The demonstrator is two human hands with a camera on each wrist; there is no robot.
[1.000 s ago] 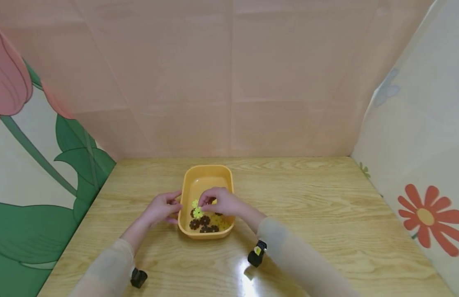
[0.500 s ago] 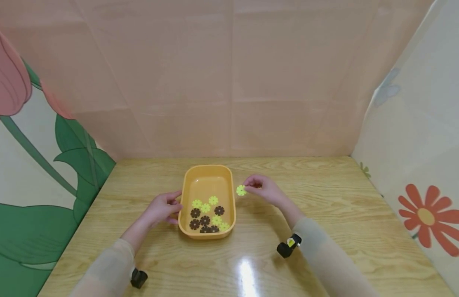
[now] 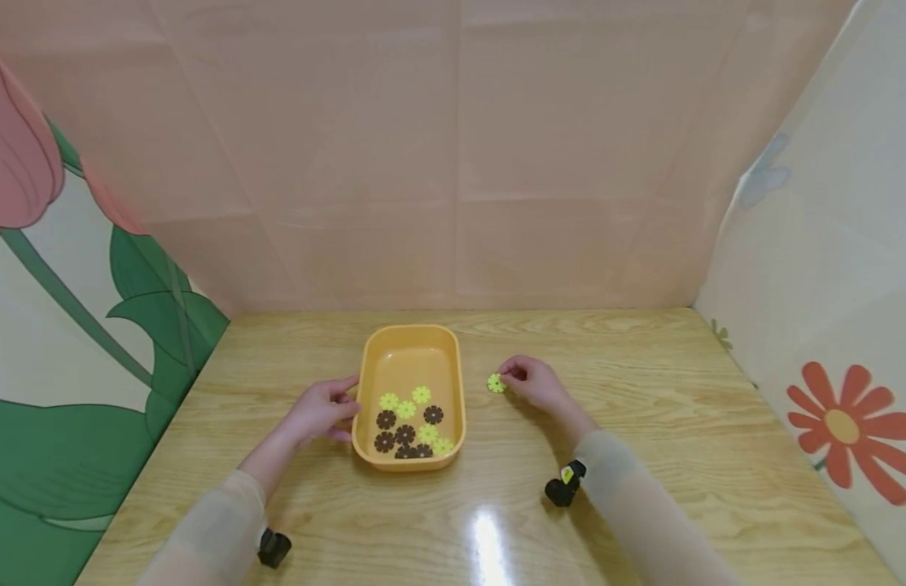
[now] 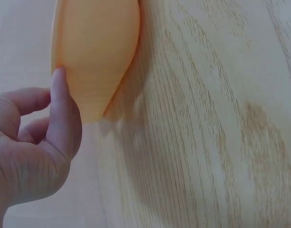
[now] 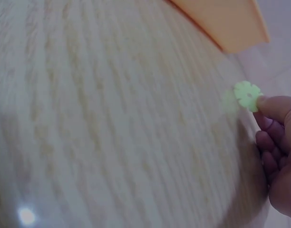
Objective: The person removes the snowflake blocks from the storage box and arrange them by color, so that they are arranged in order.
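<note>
A yellow-orange plastic tray (image 3: 412,358) sits on the wooden table, with brown snowflake discs (image 3: 385,441) and yellow-green ones (image 3: 406,409) in its near half. At the tray's left side, my left hand (image 3: 322,411) holds the rim; in the left wrist view, fingers of that hand (image 4: 41,147) lie against the outer wall. To the right of the tray, my right hand (image 3: 538,384) pinches one yellow-green snowflake disc (image 3: 496,383) by its edge. The right wrist view shows this disc (image 5: 248,96) between thumb and fingertips, close to the table surface.
The wooden table (image 3: 643,407) extends to both sides of the tray. A pinkish backdrop (image 3: 453,163) rises behind it, with flower-printed panels (image 3: 841,285) at the sides. A black camera (image 3: 565,483) is strapped to each wrist.
My right hand has lifted a yellow-green disc out of the tray, carried it right past the rim, and lowered it toward the table. The left hand and tray have stayed put.
</note>
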